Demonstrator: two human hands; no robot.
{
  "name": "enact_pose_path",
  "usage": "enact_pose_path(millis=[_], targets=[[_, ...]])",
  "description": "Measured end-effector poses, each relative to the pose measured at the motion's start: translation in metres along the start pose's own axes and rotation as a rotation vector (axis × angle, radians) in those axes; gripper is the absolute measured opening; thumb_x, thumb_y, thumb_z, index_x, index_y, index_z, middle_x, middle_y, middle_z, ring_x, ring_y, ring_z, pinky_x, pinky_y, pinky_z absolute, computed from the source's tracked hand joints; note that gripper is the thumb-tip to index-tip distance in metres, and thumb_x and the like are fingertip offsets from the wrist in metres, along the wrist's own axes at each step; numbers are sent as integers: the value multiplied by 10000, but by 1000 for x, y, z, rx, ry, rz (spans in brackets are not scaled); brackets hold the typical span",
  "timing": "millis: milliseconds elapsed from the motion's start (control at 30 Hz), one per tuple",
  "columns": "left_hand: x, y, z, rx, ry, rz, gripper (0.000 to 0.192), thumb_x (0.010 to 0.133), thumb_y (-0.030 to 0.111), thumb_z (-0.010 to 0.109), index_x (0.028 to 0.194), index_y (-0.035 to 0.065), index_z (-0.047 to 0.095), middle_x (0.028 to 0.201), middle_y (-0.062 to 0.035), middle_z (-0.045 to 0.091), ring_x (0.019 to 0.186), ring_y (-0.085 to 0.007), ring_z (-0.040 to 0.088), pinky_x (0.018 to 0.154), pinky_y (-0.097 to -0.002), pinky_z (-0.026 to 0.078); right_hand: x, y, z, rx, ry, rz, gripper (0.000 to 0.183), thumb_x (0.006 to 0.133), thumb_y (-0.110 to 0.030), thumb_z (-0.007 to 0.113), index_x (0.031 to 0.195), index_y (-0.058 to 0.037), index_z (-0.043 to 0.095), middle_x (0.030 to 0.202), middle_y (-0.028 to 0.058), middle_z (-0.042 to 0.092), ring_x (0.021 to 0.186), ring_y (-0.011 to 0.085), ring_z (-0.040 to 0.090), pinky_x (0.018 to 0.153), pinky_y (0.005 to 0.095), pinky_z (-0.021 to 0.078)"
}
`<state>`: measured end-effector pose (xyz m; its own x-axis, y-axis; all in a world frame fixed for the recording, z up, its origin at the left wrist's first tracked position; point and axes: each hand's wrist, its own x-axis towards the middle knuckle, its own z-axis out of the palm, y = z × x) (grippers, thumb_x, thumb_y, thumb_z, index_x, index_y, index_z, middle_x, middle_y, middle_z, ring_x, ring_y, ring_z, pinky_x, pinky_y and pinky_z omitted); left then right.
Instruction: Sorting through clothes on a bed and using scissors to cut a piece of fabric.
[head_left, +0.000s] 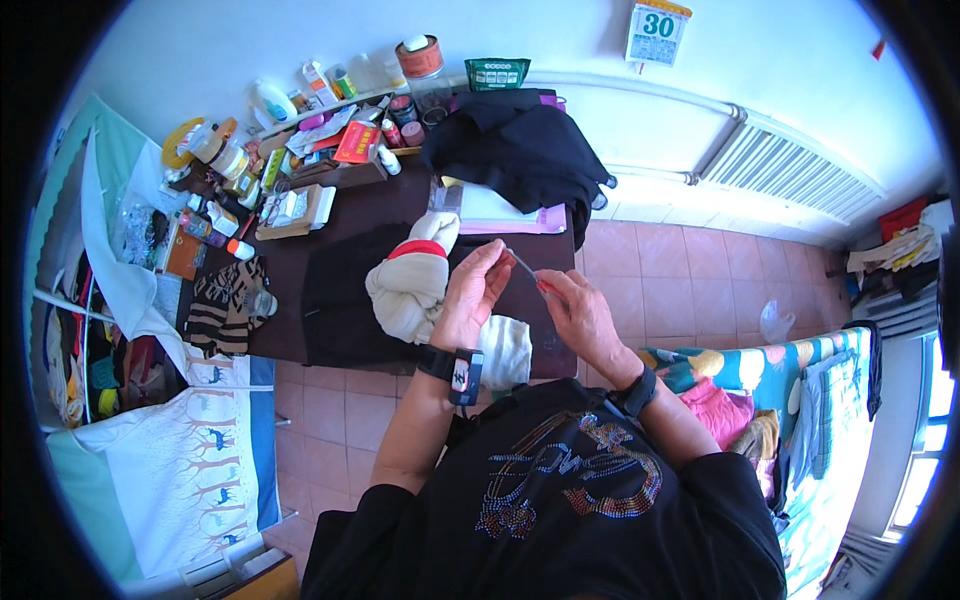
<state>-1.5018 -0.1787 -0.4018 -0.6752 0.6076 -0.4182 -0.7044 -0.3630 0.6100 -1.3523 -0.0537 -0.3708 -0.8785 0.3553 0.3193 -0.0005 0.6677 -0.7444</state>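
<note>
My right hand (574, 304) grips the red handle of a slim metal tool (523, 262), possibly scissors; its exact kind is unclear. The tool's dark tip points up and left to the fingertips of my left hand (480, 281). Thumb and forefinger of that hand come together at the tip, and whatever they may pinch is too small to make out. Just left of my left hand, a knotted cream-white cloth bundle (409, 289) with a red band (416, 249) lies on the dark table (360, 202). A white cloth end (506, 351) shows beneath my left wrist.
Black cloth (337, 300) lies under the bundle. Dark clothing (517, 150) covers papers (495, 214) at the back. Bottles and boxes crowd the table's far left, near a patterned knit cloth (225, 307). A bed (825, 420) with clothes stands right, a fabric wardrobe (165, 465) left.
</note>
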Motion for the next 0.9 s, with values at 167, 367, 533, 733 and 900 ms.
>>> enact_pose_path(millis=[167, 367, 533, 733, 900], targets=[[-1, 0, 4, 58, 14, 58, 122, 876, 161, 669, 940, 64, 635, 874, -38, 668, 795, -117, 658, 672, -198, 557, 3, -6, 1, -56, 24, -11, 212, 888, -110, 550, 1091, -115, 609, 846, 148, 569, 727, 363, 602, 619, 440, 483], [-2, -6, 8, 204, 74, 229, 113, 867, 138, 674, 943, 66, 632, 850, -45, 671, 769, -123, 662, 667, -212, 554, 9, -7, 6, -37, 39, -51, 223, 881, -91, 549, 1097, -100, 606, 836, 152, 560, 731, 360, 599, 620, 439, 480], [-4, -1, 18, 183, 81, 257, 143, 849, 142, 697, 937, 53, 627, 850, -51, 660, 767, -132, 657, 685, -227, 563, 13, -9, 7, -51, 42, -59, 239, 869, -63, 557, 1104, -73, 603, 834, 156, 560, 739, 356, 596, 632, 432, 480], [-11, 19, 26, 277, 33, 340, 179, 861, 173, 689, 999, 67, 646, 841, -17, 660, 726, -88, 646, 663, -201, 546, 26, -1, 2, 249, -81, 24, 258, 865, -49, 566, 1119, -28, 601, 941, 143, 632, 779, 279, 635, 677, 353, 505], [-20, 37, 24, 250, -15, 254, 165, 861, 187, 692, 973, 73, 651, 834, -12, 657, 747, -81, 643, 670, -189, 538, 36, -7, -4, 565, -252, 243, 262, 897, -88, 540, 1146, -24, 591, 874, 63, 645, 657, 102, 595, 594, 238, 495]])
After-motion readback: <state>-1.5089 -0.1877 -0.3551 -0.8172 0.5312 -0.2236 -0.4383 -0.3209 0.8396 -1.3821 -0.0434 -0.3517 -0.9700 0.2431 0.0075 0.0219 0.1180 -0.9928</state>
